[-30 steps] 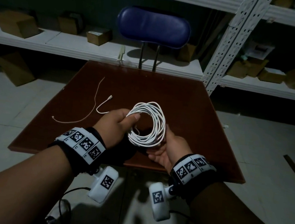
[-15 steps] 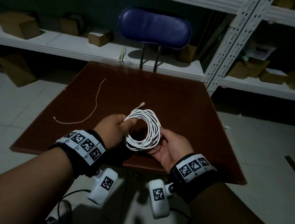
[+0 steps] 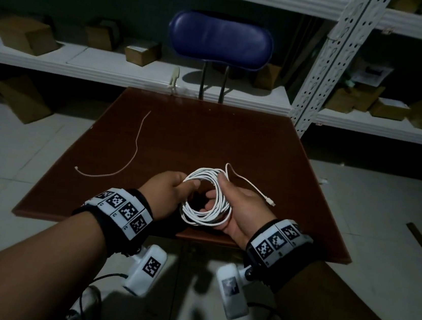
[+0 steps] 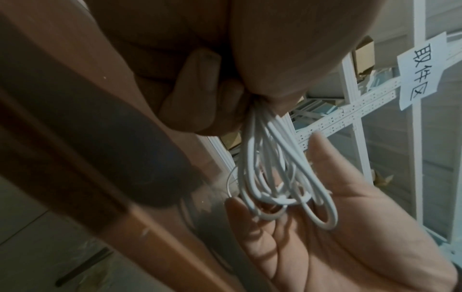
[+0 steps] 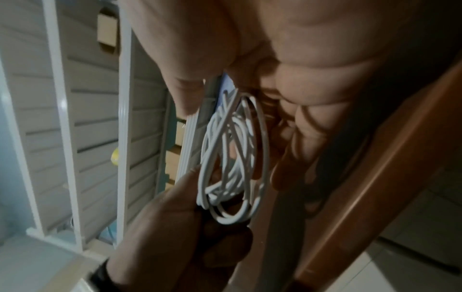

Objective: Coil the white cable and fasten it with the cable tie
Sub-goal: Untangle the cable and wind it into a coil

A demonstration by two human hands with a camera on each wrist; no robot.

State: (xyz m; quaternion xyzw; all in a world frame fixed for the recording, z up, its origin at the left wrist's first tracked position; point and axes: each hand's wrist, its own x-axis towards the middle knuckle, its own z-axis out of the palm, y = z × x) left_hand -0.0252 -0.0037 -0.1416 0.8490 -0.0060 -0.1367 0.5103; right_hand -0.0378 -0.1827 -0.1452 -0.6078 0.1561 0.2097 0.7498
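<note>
White cable (image 3: pixel 206 198) coiled, pinched by left hand (image 3: pixel 165 194), gripped by right hand (image 3: pixel 240 211), cable tie (image 3: pixel 122 159) on table (image 3: pixel 259 144)

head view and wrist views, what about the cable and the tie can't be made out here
- Cable: its other end is hidden in the loops in every view; only one plug shows.
- Left hand: the head view hides its fingers behind the hand; the left wrist view is blurred there.
- Right hand: the loops cover much of its palm in the head view.
- Cable tie: too thin and dim in the head view to tell its ends apart.
</note>
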